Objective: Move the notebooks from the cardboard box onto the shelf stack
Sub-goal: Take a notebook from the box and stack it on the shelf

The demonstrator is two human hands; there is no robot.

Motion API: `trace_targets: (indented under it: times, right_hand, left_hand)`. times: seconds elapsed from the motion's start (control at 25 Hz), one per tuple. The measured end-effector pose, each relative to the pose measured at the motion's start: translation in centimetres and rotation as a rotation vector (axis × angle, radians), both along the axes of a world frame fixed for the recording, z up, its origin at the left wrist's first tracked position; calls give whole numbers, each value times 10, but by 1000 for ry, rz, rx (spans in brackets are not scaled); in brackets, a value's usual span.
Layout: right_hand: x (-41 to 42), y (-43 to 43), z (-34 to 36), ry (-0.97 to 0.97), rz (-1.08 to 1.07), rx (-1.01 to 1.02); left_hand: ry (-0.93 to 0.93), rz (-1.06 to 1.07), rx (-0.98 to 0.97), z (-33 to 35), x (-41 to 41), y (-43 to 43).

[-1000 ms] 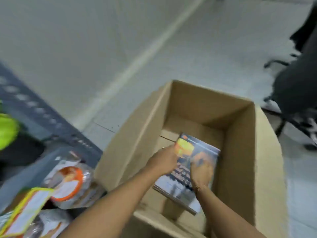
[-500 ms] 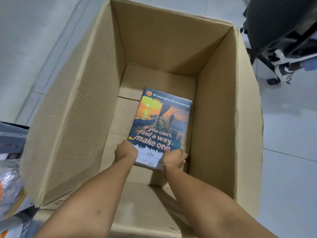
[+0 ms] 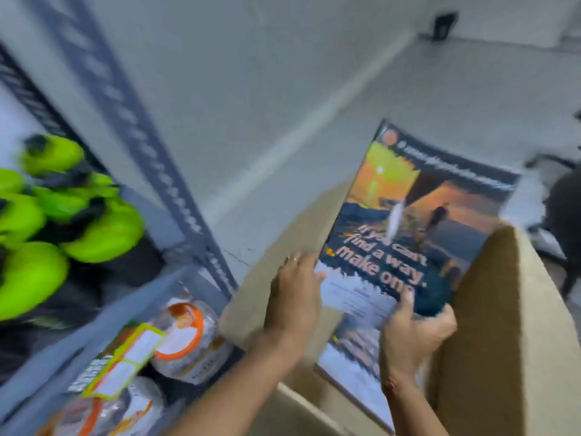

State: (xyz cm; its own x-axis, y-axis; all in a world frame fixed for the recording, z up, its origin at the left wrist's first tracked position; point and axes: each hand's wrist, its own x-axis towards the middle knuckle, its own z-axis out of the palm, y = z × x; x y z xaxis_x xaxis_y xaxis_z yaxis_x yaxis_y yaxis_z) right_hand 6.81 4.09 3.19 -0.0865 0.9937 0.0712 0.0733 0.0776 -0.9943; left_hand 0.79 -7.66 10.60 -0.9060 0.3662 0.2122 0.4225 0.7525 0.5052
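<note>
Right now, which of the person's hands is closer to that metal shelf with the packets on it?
Left. The left hand grips the notebooks' edge on the side facing the shelf; the right hand holds the far side, over the cardboard box.

Both hands grip notebooks (image 3: 405, 234) above cardboard box (image 3: 509, 325): left hand (image 3: 294, 297) on left edge, right hand (image 3: 415, 332) at lower edge. Shelf rack (image 3: 132, 114) left of box, holding green items (image 3: 63, 212).
</note>
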Motion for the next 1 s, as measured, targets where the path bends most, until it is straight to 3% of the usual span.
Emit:
trace_targets:
  times: [0.08,0.16,0.24,0.32,0.48,0.6,0.76,0.84,0.88,1.0]
  right_hand:
    - [-18,-37,74,259,77,204]
    - [-32,-79,144,413,191,353]
    - [-44,-132,214,554,364,470]
    - [-49,-174,277,606,498,638]
    - [-89,-241,386,498,861,857]
    - [-136,-283,430,171,1129,950]
    - [-162,-303,434,-348,1325,1120]
    - [-156,-296,431,-461,1271,1194]
    - [-148,-288,427,-347,1234,1226]
    - [-100,-241,372,540,943,1045]
  left_hand:
    - [446,67,227,68,12,-56]
    - [757,161,346,131,29,-109]
    - [975,353,313,194,55,-169]
    - [1062,563,244,240,73,-211]
    - [889,910,115,320,75,-280]
    - [644,1026,-26,350,41,-319]
    - [265,1071,-242,354,19,-340]
    - [321,1099,-420,358,17,-336]
    - [456,1110,-473,359,20,-327]
    - [1022,861,-428,338,20,-265]
